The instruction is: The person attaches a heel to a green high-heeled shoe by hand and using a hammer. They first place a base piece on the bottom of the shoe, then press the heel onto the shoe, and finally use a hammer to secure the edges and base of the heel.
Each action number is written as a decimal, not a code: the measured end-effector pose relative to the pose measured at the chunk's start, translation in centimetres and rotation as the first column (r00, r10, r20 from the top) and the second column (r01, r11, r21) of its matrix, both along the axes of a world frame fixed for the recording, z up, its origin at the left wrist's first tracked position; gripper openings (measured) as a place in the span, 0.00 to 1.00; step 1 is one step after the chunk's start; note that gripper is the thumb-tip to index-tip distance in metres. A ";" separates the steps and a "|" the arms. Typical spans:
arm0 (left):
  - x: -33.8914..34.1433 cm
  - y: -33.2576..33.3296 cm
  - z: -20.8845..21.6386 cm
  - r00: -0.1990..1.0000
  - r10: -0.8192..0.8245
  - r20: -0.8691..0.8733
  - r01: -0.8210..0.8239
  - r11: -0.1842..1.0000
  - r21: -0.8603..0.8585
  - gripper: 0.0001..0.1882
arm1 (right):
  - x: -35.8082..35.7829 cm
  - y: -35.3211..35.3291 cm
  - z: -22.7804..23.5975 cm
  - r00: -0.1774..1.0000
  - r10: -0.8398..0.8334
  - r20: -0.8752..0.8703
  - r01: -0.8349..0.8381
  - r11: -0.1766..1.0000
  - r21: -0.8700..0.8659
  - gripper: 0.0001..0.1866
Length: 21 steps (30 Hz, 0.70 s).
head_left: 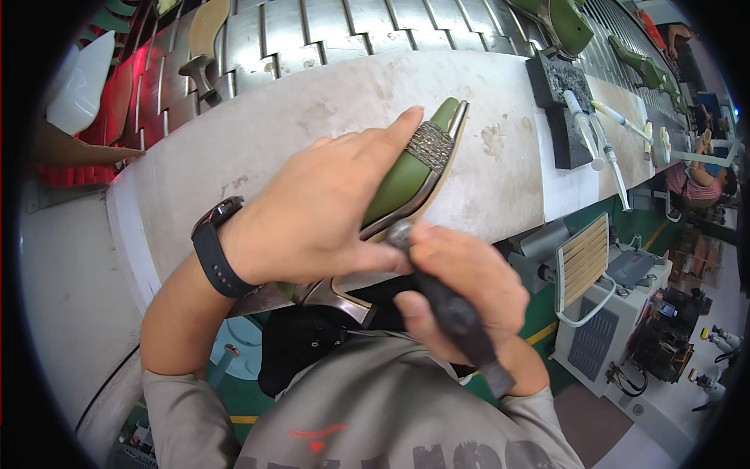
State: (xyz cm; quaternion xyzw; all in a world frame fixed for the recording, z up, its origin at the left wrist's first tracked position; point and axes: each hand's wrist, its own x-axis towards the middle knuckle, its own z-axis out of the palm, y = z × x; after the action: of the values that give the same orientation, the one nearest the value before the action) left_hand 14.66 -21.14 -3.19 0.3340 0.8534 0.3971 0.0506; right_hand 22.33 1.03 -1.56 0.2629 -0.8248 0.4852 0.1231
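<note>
A green high-heeled shoe (398, 186) with a glittering woven band (430, 146) across its pointed front lies on the work surface's near edge. My left hand (316, 207) grips it from above, fingers over the upper, and hides much of its middle. The shiny heel (341, 302) sticks out below my wrist, toward my body. My right hand (469, 285) is closed round a dark-handled hand tool (449, 309) with a rounded metal end and a flat opposite end; its exact kind is unclear. The rounded end sits beside the shoe's edge, by my left thumb; I cannot tell whether they touch.
A stained pale sheet (500, 102) covers the bench. Beyond it runs a slatted metal conveyor (312, 31) carrying more green shoes (566, 27). Several syringe-like applicators (582, 125) rest on a black foam block (558, 78) at right. A wooden-slatted chair (583, 262) stands right of the bench.
</note>
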 end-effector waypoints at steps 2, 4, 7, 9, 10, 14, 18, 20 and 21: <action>0.2 -1.5 -1.0 0.996 0.062 0.061 -0.067 0.994 0.091 0.41 | -0.3 1.1 1.1 0.987 -0.072 -0.140 0.087 0.991 0.105 0.18; 0.7 -2.0 -0.6 0.989 0.067 0.133 -0.084 0.988 0.126 0.30 | -0.4 0.7 1.1 0.988 -0.067 -0.142 0.087 0.986 0.143 0.19; 1.2 -1.7 -0.5 0.983 0.139 0.119 -0.150 0.985 0.087 0.26 | 0.2 -0.7 0.3 0.989 -0.021 -0.144 0.049 0.981 0.190 0.20; 1.3 -1.7 -0.8 0.984 0.153 0.090 -0.162 0.982 0.095 0.26 | 0.5 -1.2 0.0 0.997 -0.011 -0.080 0.023 0.989 0.147 0.20; 1.3 -1.7 -0.9 0.986 0.160 0.055 -0.165 0.981 0.105 0.26 | 0.6 -1.3 -0.2 1.000 -0.005 -0.020 0.007 0.995 0.104 0.20; 1.3 -1.9 -0.7 0.985 0.164 0.060 -0.170 0.980 0.107 0.27 | 0.9 -1.8 -0.7 0.990 0.067 0.126 -0.063 0.997 -0.042 0.21; 1.5 -2.1 -1.0 0.984 0.176 0.022 -0.177 0.977 0.120 0.28 | 0.7 -2.3 -0.5 0.974 0.126 0.187 -0.112 0.990 -0.087 0.21; 1.5 -2.1 -1.0 0.983 0.184 0.008 -0.183 0.976 0.122 0.28 | 0.6 -2.3 -0.8 0.979 0.146 0.144 -0.136 0.988 -0.078 0.21; 1.5 -2.2 -1.1 0.984 0.179 0.021 -0.180 0.975 0.131 0.27 | 0.6 -2.4 -0.8 0.978 0.146 0.149 -0.136 0.988 -0.076 0.21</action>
State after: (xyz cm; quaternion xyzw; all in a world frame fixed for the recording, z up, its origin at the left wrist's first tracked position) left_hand 16.13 -23.30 -4.27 0.2565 0.8516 0.4571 -0.0039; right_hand 22.95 -1.37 -2.34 0.2784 -0.7949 0.5381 0.0326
